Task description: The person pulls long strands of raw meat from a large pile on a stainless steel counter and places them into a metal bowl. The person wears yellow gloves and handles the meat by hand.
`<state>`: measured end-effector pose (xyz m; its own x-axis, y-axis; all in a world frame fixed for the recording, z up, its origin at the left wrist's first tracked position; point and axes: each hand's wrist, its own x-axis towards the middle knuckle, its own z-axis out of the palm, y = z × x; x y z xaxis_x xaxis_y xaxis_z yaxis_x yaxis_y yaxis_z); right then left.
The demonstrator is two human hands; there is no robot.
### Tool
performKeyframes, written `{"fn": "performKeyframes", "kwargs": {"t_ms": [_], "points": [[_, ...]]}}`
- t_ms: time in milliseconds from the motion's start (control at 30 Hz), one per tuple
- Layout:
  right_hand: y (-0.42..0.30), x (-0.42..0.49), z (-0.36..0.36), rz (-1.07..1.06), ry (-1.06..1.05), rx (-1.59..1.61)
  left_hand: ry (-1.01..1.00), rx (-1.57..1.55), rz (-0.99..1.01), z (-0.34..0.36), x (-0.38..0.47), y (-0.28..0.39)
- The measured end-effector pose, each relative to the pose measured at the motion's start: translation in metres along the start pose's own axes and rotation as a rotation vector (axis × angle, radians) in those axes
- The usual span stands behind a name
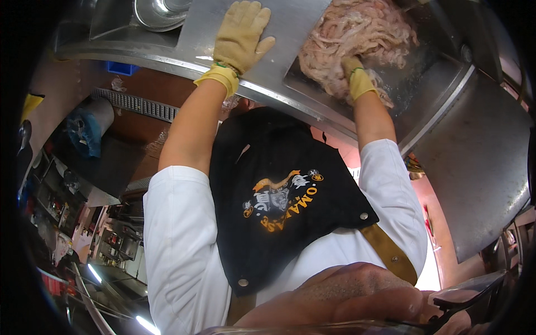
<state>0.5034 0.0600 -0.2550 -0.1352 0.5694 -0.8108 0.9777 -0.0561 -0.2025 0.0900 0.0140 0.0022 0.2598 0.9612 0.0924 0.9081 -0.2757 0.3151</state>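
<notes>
My left hand (242, 37), in a thick yellow glove, lies on a flat stainless-steel surface (289, 25), fingers spread and nothing in it. My right hand (354, 73), gloved in the same yellow, reaches into a heap of pale pink, stringy raw meat or offal (360, 33). Its fingers are mostly hidden by the heap, so I cannot tell whether they close on any of it. The heap rests in a wet, shallow steel basin (423, 88), against the left part of the basin. Some loose strands trail beside my right wrist.
A round metal bowl (161, 16) sits in a recess at the upper left. The counter's steel edge (276, 96) runs before my body. Below it are a floor drain grate (138, 104), a blue container (121, 68) and a bin with a blue bag (86, 130). A steel panel (481, 167) stands at right.
</notes>
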Motion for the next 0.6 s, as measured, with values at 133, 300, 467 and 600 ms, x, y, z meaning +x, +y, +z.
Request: {"fn": "performKeyframes", "kwargs": {"t_ms": [133, 300, 467, 600], "points": [[-0.079, -0.04, -0.021, -0.363, 0.176, -0.127, 0.027, 0.103, 0.012, -0.008, -0.005, -0.002], [-0.098, -0.117, -0.125, -0.468, 0.208, 1.315, 0.038, -0.021, 0.067, -0.004, -0.005, -0.014], [-0.121, -0.25, -0.206, -0.463, 0.498, 1.472, 0.034, -0.067, 0.09, -0.015, -0.001, -0.01], [-0.067, -0.221, -0.173, -0.177, 0.608, 1.633, 0.156, -0.062, 0.148, 0.001, -0.007, -0.018]]}}
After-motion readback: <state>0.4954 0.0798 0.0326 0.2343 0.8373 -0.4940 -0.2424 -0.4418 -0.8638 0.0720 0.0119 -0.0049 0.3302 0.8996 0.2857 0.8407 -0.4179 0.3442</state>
